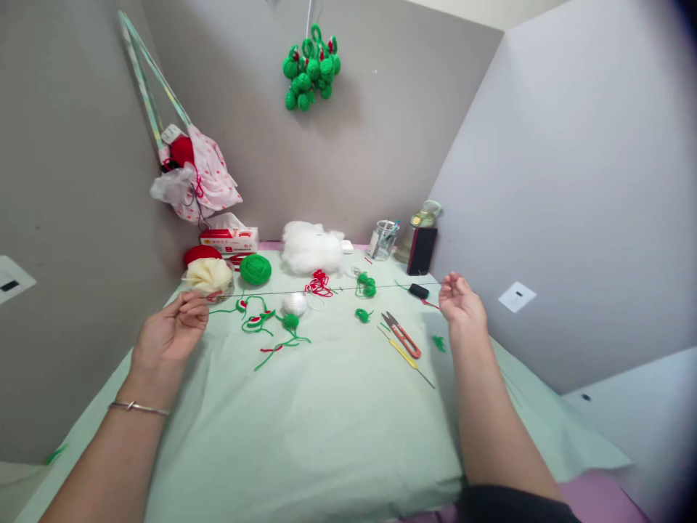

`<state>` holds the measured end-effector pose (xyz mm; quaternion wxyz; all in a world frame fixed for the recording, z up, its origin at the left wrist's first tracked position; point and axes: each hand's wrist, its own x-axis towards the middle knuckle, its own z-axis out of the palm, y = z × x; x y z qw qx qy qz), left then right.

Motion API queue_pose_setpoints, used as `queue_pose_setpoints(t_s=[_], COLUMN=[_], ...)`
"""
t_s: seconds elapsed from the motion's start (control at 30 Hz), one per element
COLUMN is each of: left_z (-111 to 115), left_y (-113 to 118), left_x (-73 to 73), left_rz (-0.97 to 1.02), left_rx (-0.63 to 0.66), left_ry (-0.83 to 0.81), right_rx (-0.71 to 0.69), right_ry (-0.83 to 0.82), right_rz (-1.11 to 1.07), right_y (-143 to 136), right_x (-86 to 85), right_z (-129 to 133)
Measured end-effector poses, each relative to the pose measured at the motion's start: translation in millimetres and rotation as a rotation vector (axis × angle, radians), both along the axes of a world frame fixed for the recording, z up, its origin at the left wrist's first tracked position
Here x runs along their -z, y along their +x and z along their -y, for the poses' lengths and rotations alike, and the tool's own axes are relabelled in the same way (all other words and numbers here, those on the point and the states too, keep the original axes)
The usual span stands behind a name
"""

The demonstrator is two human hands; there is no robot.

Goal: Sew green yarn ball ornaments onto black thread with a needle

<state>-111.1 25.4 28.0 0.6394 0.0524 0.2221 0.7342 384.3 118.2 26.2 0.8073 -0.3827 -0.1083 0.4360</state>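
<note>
A thin dark thread runs taut above the table between my two hands. My left hand, a bracelet at its wrist, pinches one end at the left, near a ball of cream yarn. On the right, my right hand grips the other end with curled fingers. Just left of that hand lies a small black spool. Below the thread are a green crocheted ball, a white ball and red-and-green crocheted pieces with loose tails.
Orange thread snips and a yellow-handled crochet hook lie right of centre. Behind are green yarn, white stuffing, a tissue box, a pen jar and a leaning phone. Green crocheted pieces hang on the wall.
</note>
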Motion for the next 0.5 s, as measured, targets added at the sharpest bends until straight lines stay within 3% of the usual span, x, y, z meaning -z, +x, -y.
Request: queue_pose_setpoints(t_s=[0.17,0.27,0.5], left_z=[-1.2,3.6,35.6], left_y=[1.0,1.6,-20.2], left_x=[-2.3,-6.7,-2.5], left_rz=[-0.027,-0.059,-0.587], left_rx=[-0.029,0.023,0.439], left_ry=[0.016,0.078,0.533], right_rx=[-0.016,-0.001,0.034], right_ry=[0.02,0.039,0.068], right_rz=[-0.041,-0.043,0.037], right_y=[0.8,6.3,18.6], right_x=[-2.5,-5.0,-4.7], right_z=[-0.3,1.9,8.5])
